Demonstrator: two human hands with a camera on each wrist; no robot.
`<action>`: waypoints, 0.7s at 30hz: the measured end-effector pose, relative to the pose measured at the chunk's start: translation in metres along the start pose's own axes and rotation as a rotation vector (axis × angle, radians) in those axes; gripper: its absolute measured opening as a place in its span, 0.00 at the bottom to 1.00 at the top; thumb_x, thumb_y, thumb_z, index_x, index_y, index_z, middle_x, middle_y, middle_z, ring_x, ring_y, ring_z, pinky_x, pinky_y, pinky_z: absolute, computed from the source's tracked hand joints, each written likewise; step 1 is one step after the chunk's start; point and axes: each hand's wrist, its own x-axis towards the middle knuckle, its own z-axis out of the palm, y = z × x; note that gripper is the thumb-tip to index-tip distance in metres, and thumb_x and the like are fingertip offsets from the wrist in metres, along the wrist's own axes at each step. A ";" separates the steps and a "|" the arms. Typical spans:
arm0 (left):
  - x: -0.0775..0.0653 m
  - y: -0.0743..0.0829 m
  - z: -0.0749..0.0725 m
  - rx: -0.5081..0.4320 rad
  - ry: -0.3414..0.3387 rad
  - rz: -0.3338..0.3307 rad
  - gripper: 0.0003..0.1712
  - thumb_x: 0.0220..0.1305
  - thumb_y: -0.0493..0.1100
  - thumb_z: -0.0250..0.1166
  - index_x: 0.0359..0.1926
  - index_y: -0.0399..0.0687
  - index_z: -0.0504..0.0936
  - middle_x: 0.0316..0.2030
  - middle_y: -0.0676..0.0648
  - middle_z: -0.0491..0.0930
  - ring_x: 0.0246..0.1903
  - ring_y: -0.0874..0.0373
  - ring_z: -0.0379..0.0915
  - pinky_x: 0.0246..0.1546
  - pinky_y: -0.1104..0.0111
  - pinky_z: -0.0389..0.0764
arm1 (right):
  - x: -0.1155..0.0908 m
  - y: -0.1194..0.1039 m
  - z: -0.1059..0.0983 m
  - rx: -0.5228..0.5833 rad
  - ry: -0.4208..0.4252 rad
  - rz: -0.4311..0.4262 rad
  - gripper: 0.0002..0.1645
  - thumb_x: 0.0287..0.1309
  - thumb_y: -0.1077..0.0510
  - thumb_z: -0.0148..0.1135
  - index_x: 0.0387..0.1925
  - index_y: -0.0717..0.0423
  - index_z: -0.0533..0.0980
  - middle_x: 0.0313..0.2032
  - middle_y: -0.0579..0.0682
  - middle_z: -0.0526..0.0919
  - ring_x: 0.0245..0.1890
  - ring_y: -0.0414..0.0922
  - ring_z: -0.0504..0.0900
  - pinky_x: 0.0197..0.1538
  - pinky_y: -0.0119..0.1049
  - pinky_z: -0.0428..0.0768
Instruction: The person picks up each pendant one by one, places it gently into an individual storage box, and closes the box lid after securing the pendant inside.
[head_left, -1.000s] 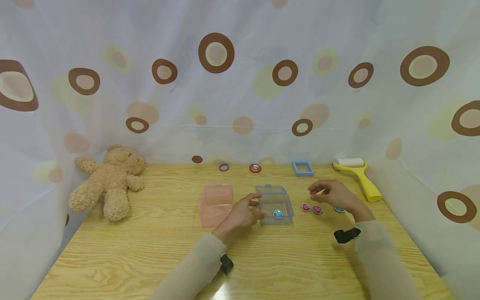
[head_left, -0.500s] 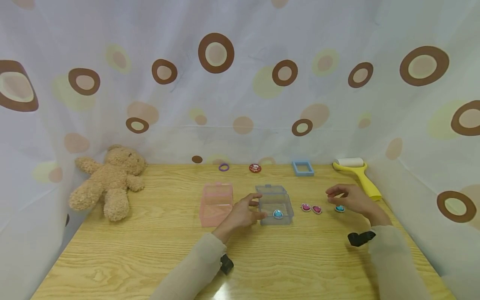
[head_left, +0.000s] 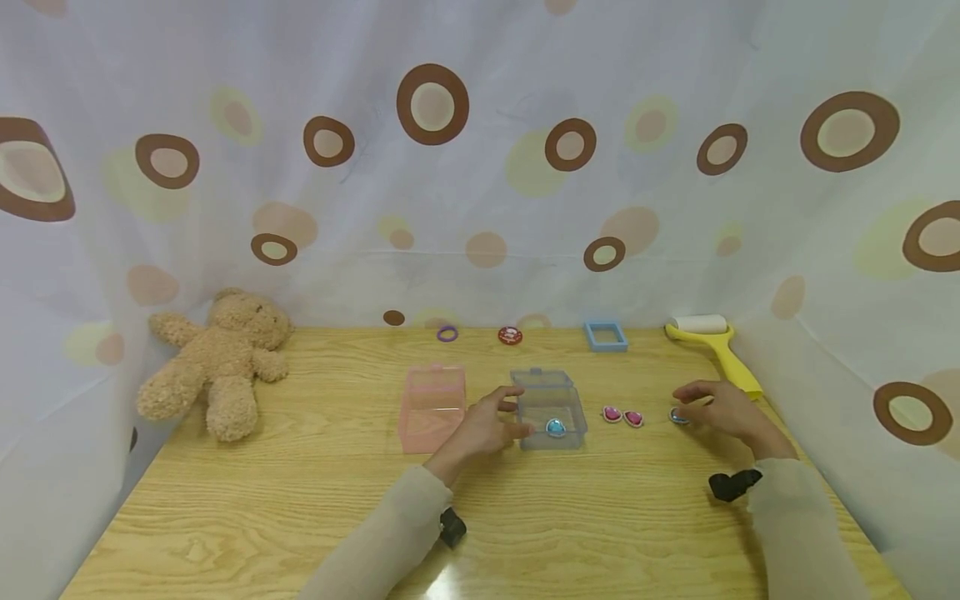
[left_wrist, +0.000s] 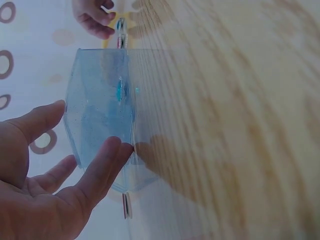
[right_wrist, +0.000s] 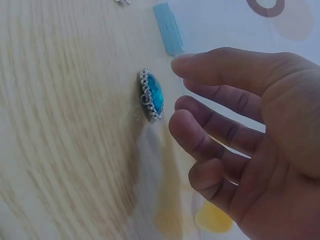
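My left hand (head_left: 486, 427) has its fingers spread at the left side of a clear bluish-grey plastic box (head_left: 551, 407), whose lid stands back. Inside that box lies a blue gem charm (head_left: 555, 427). In the left wrist view, the fingertips (left_wrist: 114, 145) come right up to the box wall. My right hand (head_left: 723, 412) hovers at a second blue gem charm (right_wrist: 154, 95) with a silver beaded edge, thumb and fingers parted around it and nothing held. Two pink gem charms, one round-ish (head_left: 612, 414) and one drop-shaped (head_left: 633, 419), lie between the box and this hand.
A pink clear box (head_left: 433, 410) stands open left of the grey one. Along the back are a purple ring (head_left: 447, 333), a red round piece (head_left: 510, 336), a blue square frame (head_left: 606, 337) and a yellow-handled lint roller (head_left: 723, 354). A teddy bear (head_left: 225, 358) sits far left.
My right hand has moved right and down, from above the pink charms to the blue gem charm at the right. The left hand has stayed beside the grey box.
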 end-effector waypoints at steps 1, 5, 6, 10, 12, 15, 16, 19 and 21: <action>0.000 0.000 0.000 0.002 0.000 0.001 0.37 0.63 0.49 0.71 0.71 0.57 0.67 0.64 0.40 0.75 0.61 0.42 0.75 0.57 0.52 0.79 | 0.001 0.002 0.000 0.010 -0.007 0.005 0.29 0.66 0.50 0.64 0.60 0.66 0.74 0.54 0.67 0.79 0.42 0.50 0.84 0.40 0.40 0.82; -0.001 0.002 0.000 0.004 -0.001 0.003 0.38 0.63 0.49 0.71 0.71 0.56 0.67 0.64 0.40 0.76 0.60 0.42 0.76 0.55 0.53 0.80 | 0.004 0.011 0.003 0.000 -0.026 0.044 0.28 0.64 0.51 0.66 0.59 0.65 0.75 0.52 0.64 0.80 0.41 0.47 0.84 0.40 0.38 0.83; -0.001 0.002 0.000 0.007 0.000 0.004 0.38 0.63 0.49 0.71 0.71 0.56 0.67 0.64 0.40 0.76 0.59 0.42 0.76 0.55 0.53 0.80 | 0.005 0.013 0.004 -0.017 -0.025 0.050 0.28 0.63 0.51 0.66 0.58 0.64 0.76 0.51 0.63 0.80 0.41 0.47 0.83 0.40 0.37 0.83; -0.001 0.003 -0.001 0.012 0.001 0.002 0.38 0.63 0.49 0.71 0.71 0.56 0.67 0.64 0.40 0.76 0.58 0.43 0.77 0.54 0.54 0.81 | 0.008 0.017 0.006 -0.089 -0.015 0.044 0.25 0.59 0.51 0.68 0.55 0.60 0.79 0.48 0.60 0.83 0.41 0.47 0.81 0.39 0.36 0.79; -0.002 0.004 -0.001 0.015 0.001 0.001 0.38 0.63 0.49 0.71 0.71 0.56 0.67 0.64 0.40 0.76 0.59 0.42 0.77 0.55 0.53 0.80 | 0.009 0.018 0.005 -0.124 -0.008 0.029 0.24 0.58 0.51 0.69 0.53 0.60 0.80 0.46 0.59 0.84 0.42 0.49 0.81 0.40 0.37 0.77; -0.002 0.004 -0.001 0.022 0.000 0.000 0.37 0.63 0.49 0.71 0.71 0.56 0.67 0.64 0.40 0.76 0.59 0.42 0.77 0.57 0.51 0.79 | 0.009 0.019 0.005 -0.158 0.000 0.020 0.23 0.57 0.51 0.70 0.51 0.58 0.81 0.44 0.56 0.84 0.43 0.50 0.80 0.41 0.38 0.75; -0.002 0.004 -0.001 0.022 0.000 0.000 0.37 0.63 0.49 0.71 0.71 0.56 0.67 0.64 0.40 0.76 0.59 0.42 0.77 0.57 0.51 0.79 | 0.010 0.019 0.005 -0.163 0.001 0.020 0.23 0.56 0.51 0.70 0.51 0.58 0.81 0.43 0.56 0.84 0.44 0.50 0.80 0.41 0.38 0.75; -0.002 0.004 -0.001 0.024 0.001 -0.001 0.37 0.63 0.49 0.71 0.71 0.56 0.67 0.64 0.40 0.76 0.61 0.42 0.75 0.58 0.51 0.78 | 0.010 0.019 0.006 -0.170 0.004 0.019 0.23 0.56 0.50 0.71 0.50 0.58 0.82 0.42 0.55 0.84 0.43 0.49 0.79 0.42 0.39 0.75; -0.002 0.003 -0.001 0.021 0.000 -0.003 0.37 0.63 0.49 0.71 0.71 0.56 0.67 0.64 0.40 0.76 0.61 0.41 0.75 0.58 0.51 0.78 | 0.011 0.020 0.007 -0.170 0.007 0.014 0.23 0.55 0.50 0.71 0.50 0.58 0.82 0.42 0.54 0.84 0.42 0.48 0.79 0.42 0.38 0.75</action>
